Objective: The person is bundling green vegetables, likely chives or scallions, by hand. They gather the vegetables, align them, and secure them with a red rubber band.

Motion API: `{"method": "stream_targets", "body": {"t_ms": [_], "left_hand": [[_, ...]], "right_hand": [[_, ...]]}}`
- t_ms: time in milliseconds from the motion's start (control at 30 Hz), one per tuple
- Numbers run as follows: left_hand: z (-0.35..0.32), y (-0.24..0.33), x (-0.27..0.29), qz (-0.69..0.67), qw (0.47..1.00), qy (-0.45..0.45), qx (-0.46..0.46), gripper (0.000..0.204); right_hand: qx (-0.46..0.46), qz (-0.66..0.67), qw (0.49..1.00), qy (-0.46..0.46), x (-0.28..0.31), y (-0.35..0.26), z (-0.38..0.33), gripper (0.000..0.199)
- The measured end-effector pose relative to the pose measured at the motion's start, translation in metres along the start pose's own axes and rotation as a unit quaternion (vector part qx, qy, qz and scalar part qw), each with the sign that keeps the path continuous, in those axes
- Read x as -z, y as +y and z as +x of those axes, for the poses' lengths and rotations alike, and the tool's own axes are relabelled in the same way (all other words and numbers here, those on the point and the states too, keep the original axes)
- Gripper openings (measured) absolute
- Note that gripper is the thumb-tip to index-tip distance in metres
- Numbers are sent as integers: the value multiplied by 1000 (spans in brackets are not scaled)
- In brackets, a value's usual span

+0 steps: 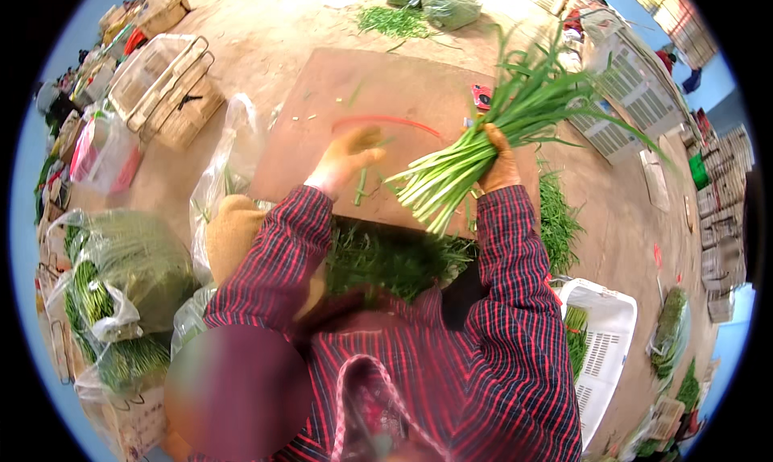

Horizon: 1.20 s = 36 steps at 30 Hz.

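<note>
My right hand, in an orange-brown glove, grips a bunch of chives over the right side of a brown board. The pale cut stems point down and left, and the long green leaves fan out up and right. My left hand, gloved the same way, is held over the board with its fingers stretched toward the bunch and nothing seen in them. Just beyond it lies a curved red strip. A small green stem piece is beside the left hand, slightly blurred.
A red-and-black box sits behind the bunch. Loose greens lie below the board and on the floor at its right. A white crate stands at my right, bagged greens at my left, stacked crates farther off.
</note>
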<state>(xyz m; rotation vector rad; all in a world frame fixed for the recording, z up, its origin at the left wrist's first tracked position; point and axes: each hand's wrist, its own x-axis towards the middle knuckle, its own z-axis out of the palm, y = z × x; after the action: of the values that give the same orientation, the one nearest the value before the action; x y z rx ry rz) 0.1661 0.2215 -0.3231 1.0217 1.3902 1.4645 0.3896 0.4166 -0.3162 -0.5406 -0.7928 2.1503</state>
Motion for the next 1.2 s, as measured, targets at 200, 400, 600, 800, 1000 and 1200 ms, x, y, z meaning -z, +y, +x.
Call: {"method": "stream_targets", "body": {"t_ms": [200,400,600,800,1000,1200], "left_hand": [[-16,5,-6,-53,996,-71,-17,49],[-16,34,-33,28,998,-46,-8,44],[-17,24,-50,250,964,77,-55,19],[-17,32,-55,292,948,97,-80,18],[-17,22,-62,346,930,101,-77,19],[-13,23,-66,389,912,114,-62,22]], "right_hand": [[-17,53,998,36,4,5,7,39],[-49,-8,999,17,-5,19,8,38],[-51,-36,996,-60,-6,18,13,29],[-30,-46,998,-27,-9,14,9,29],[-38,-45,998,-14,-17,14,4,36],[-49,-41,998,-29,-9,12,6,35]]}}
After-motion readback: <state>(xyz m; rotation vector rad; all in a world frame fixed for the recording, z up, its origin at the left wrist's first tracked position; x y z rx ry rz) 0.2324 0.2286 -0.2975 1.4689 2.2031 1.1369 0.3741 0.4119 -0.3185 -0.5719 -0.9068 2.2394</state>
